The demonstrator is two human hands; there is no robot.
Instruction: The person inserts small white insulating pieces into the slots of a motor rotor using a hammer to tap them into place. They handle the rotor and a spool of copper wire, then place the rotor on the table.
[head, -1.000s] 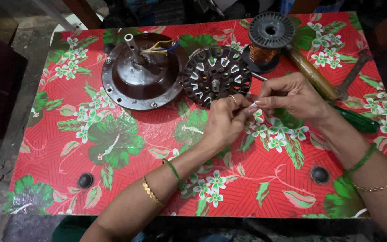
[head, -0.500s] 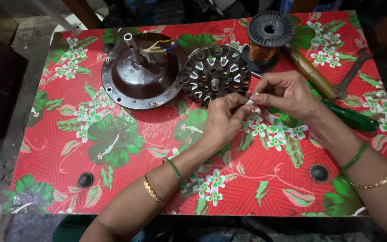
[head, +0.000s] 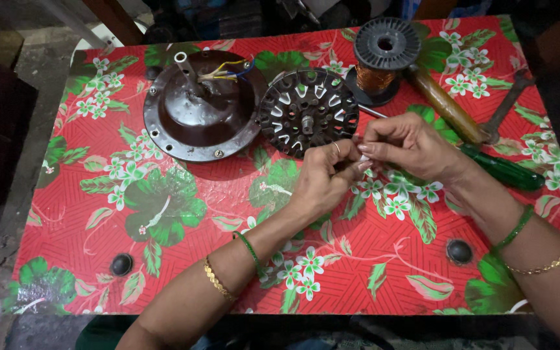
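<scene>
My left hand [head: 322,178] and my right hand [head: 406,146] meet just right of a round slotted motor stator [head: 306,111] lying flat on the table. Between their fingertips they pinch a small white strip [head: 363,157]. The stator has white slips in its slots. Left of it lies a dark brown dome-shaped motor cover [head: 199,107] with coloured wires at its top. Both wrists wear green and gold bangles.
A spool of copper wire [head: 384,58] stands behind the stator. A wooden-handled tool [head: 448,110], a green-handled screwdriver [head: 503,170] and a metal wrench [head: 507,110] lie at the right. The table carries a red floral cloth [head: 163,214] with black knobs.
Both hands have shifted slightly up and left toward the stator, still pinching the small white strip between them.
</scene>
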